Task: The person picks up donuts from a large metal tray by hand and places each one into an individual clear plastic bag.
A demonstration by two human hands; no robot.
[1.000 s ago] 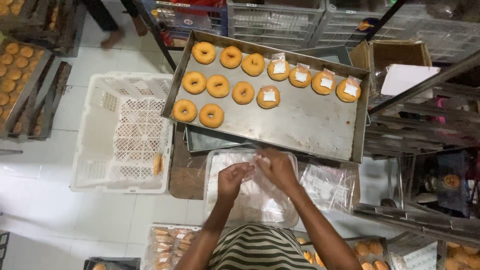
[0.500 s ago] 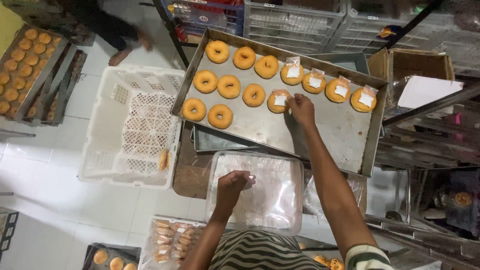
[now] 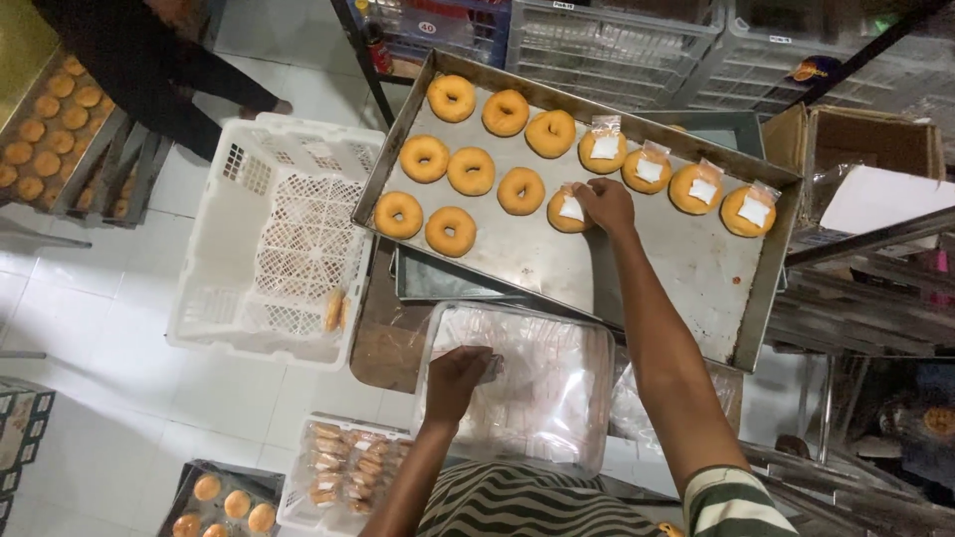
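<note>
A large metal tray (image 3: 686,288) holds several ring donuts, and some on the right carry a small white sachet. My right hand (image 3: 605,206) reaches across the tray. Its fingers close on the sachet-topped donut (image 3: 565,211) at the end of the middle row. My left hand (image 3: 458,380) rests nearer me on a stack of clear plastic bags (image 3: 542,393), fingers curled and pinching the top bag at its left edge. Plain donuts (image 3: 472,171) lie to the left of my right hand.
A white slatted crate (image 3: 284,239) stands left of the tray with one donut inside. Packed donuts (image 3: 343,467) lie below it. A person in dark clothes (image 3: 149,60) stands at the top left by trays of donuts (image 3: 45,129). A cardboard box (image 3: 865,149) sits right.
My right hand left the bag stack and reached out to the sachet-topped donut on the tray, where it now stays. My left hand remains on the bags.
</note>
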